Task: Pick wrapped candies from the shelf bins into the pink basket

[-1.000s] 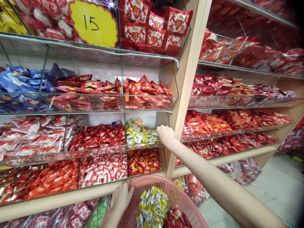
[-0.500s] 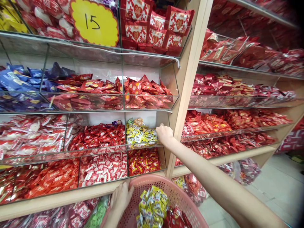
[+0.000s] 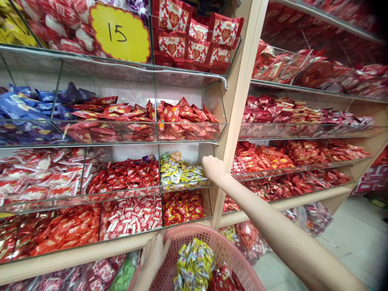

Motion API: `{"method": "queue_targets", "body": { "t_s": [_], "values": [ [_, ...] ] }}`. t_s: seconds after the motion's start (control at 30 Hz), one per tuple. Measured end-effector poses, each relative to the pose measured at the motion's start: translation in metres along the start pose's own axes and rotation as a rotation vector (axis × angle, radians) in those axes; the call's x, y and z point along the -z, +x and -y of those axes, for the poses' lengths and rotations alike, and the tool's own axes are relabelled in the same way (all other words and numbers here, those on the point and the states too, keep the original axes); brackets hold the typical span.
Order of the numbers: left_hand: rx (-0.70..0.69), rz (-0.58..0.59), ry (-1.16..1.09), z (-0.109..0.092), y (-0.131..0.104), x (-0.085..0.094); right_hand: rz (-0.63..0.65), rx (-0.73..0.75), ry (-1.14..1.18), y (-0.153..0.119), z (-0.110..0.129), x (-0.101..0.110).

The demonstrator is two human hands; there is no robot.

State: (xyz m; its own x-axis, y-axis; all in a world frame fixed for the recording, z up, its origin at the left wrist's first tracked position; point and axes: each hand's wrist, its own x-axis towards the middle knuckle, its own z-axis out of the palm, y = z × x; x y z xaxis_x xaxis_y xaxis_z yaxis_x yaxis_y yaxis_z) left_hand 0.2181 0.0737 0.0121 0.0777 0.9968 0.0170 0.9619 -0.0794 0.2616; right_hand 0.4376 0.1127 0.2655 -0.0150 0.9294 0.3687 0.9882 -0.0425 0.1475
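Head view, the only one here: the right hand (image 3: 214,169) is reached into the clear acrylic shelf bin (image 3: 184,187), at the right end of the heap of small yellow-and-white wrapped candies (image 3: 178,173). The fingers are curled down into the pile, but I can't tell whether they've closed on any candy, since the back of the hand hides them. Below that bin, the left hand (image 3: 154,255) grips the near rim of the round pink plastic mesh basket (image 3: 209,236), fingers wrapped over the edge. Inside the basket sits a clump of the same yellow candies (image 3: 194,262) with a few red wrapped candies (image 3: 226,279) to their right.

My take on doing this bit well: scoop from the loose top of the heap rather than digging, cup the fingers so the slippery wrappers don't spill over the bin's front lip, and keep the basket held steady right under that bin so the drop is short. Red candies (image 3: 183,207) fill the compartment just below the bin, so strays would mix in there.
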Motion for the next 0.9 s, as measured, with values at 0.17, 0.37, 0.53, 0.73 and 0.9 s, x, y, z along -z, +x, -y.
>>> {"method": "queue_targets", "body": {
  "t_s": [0.17,0.37,0.53,0.73,0.9],
  "values": [
    [0.003,0.012,0.017,-0.001,0.000,0.001,-0.140,0.033,0.279,-0.004,-0.016,-0.003],
    [0.000,0.011,0.011,-0.002,-0.002,0.003,-0.011,0.139,1.059,-0.024,-0.020,-0.015],
    [0.002,0.014,0.006,-0.003,-0.003,0.005,0.162,0.180,1.375,-0.041,-0.015,-0.014],
    [-0.011,0.002,-0.010,-0.003,-0.002,0.004,0.310,0.190,1.612,-0.075,-0.012,-0.040],
    [-0.004,0.005,-0.006,-0.005,-0.004,0.007,0.327,-0.018,1.729,-0.120,-0.005,-0.104]
  ]
}}
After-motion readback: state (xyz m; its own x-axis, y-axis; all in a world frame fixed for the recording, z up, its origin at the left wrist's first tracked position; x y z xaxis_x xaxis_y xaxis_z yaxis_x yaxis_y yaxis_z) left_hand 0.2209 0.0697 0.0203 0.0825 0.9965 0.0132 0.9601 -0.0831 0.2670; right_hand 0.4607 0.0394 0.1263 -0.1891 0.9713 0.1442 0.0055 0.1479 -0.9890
